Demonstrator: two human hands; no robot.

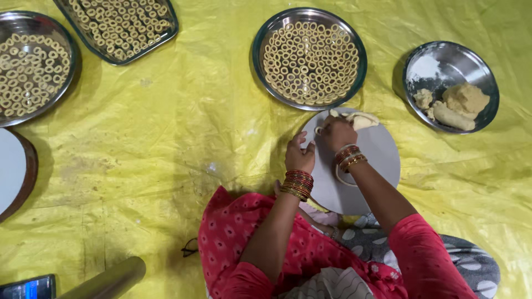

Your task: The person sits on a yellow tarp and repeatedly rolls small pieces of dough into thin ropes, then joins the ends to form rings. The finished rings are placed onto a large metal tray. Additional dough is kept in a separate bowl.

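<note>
A round grey board (377,160) lies on the yellow sheet in front of me. My left hand (299,156) rests at the board's left edge, fingers together, next to a thin dough strand. My right hand (336,133) presses on a lump of pale dough (360,119) at the board's far edge, fingers curled over its end. A thin dough rope (339,176) loops on the board near my right wrist. Both wrists carry red and gold bangles.
A steel plate (354,39) full of small dough rings sits just beyond the board. Two more ring-filled trays (160,34) (69,52) are at far left. A steel plate with dough and flour (487,91) sits right. A wooden board (27,171) and a rolling pin (111,279) lie left.
</note>
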